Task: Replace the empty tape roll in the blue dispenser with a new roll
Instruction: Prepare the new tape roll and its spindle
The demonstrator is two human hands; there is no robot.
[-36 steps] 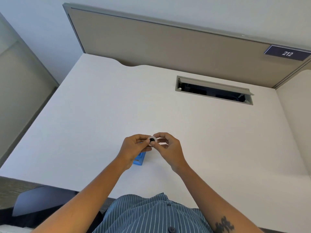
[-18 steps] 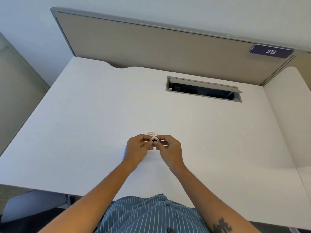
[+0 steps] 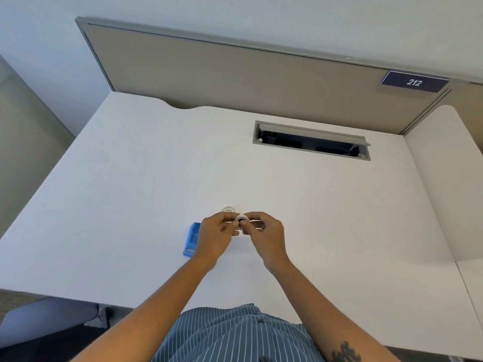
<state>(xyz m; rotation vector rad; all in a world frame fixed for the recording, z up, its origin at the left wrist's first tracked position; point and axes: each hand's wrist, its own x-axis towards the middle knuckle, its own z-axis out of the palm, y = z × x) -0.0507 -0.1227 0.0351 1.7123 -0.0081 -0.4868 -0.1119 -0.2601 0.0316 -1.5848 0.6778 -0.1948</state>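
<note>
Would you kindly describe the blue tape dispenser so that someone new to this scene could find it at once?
Start at the white desk and go to its near edge, where both hands meet over a small ring-shaped roll. The blue tape dispenser lies flat on the desk just beside the left hand, partly hidden by it. It is the only bright blue thing on the desk; the pale ring beyond the hands is whitish.

From my seat the table (image 3: 156, 165) reads as smooth matt white laminate. The dispenser (image 3: 191, 239) looks like glossy blue plastic, the spare roll (image 3: 230, 209) clear and shiny (nearly see-through). The partition (image 3: 235, 82) seems matt cloth, framed in dull metal.
</note>
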